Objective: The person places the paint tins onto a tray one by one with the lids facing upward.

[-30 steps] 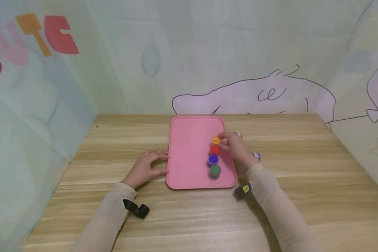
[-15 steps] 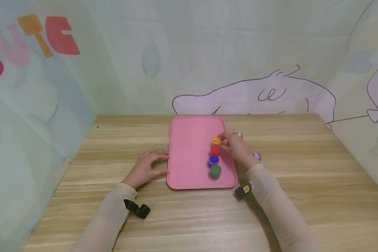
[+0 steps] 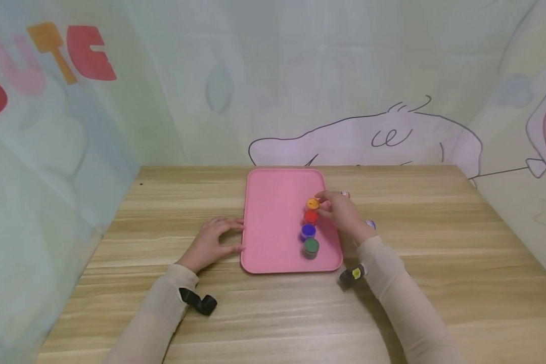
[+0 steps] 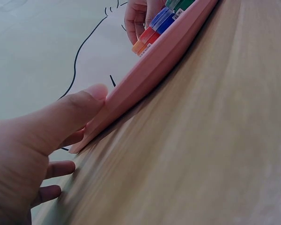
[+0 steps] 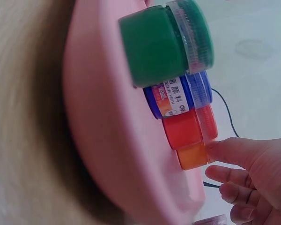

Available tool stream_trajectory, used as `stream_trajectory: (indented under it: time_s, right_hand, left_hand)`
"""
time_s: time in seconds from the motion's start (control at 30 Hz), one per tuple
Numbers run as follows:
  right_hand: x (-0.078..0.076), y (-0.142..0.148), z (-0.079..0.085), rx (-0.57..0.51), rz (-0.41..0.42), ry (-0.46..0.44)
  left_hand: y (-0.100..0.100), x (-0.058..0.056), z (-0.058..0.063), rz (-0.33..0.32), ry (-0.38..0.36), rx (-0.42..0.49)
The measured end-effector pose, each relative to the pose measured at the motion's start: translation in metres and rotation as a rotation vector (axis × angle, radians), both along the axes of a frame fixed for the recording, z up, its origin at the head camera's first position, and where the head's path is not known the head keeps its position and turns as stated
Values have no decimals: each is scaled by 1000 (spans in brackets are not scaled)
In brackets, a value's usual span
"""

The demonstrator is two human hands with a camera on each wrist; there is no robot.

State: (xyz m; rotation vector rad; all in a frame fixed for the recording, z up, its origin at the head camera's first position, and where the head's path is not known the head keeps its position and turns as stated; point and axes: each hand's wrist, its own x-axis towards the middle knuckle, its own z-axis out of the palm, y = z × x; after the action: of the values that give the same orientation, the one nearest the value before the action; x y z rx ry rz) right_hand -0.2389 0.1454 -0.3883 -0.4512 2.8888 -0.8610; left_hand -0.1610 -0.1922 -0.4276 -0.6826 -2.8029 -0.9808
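A pink tray [image 3: 273,202] lies on the table with paint jars lined up along its right side. Nearest is a green paint jar [image 3: 311,248], then a blue paint jar [image 3: 308,232], a red paint jar [image 3: 310,218] and an orange paint jar [image 3: 312,203]. My right hand [image 3: 343,215] pinches the orange jar near its lid; in the right wrist view the thumb [image 5: 229,152] lies against that lid. Fairly straight fingers and thumb of my left hand [image 3: 209,242] touch the tray's left edge, the thumb [image 4: 96,93] at the rim.
To the right of the tray, two more small jars stand on the wooden table [image 3: 264,313]: a reddish-labelled jar [image 3: 345,194] farther back and a blue-labelled jar [image 3: 370,224], both partly behind my right hand. A printed cloth backdrop [image 3: 173,91] rises behind the table.
Hands, jars and tray hold their places over the last second. Only the head view has shifted very slightly.
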Motion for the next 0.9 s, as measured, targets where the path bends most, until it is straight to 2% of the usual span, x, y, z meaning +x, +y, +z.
stream_trajectory:
  time_s: [0.2,0.53,0.9]
  right_hand:
    - [1,3,4,23,11,21]
    - [-1,12,7,13,-13,0]
    - [-3,27,13,45,-50,72]
  left_hand:
    - [-2,0,-1,5,-12,2]
    - [-2,1,0,3,-7,4]
    - [0,1,1,3,-2,4]
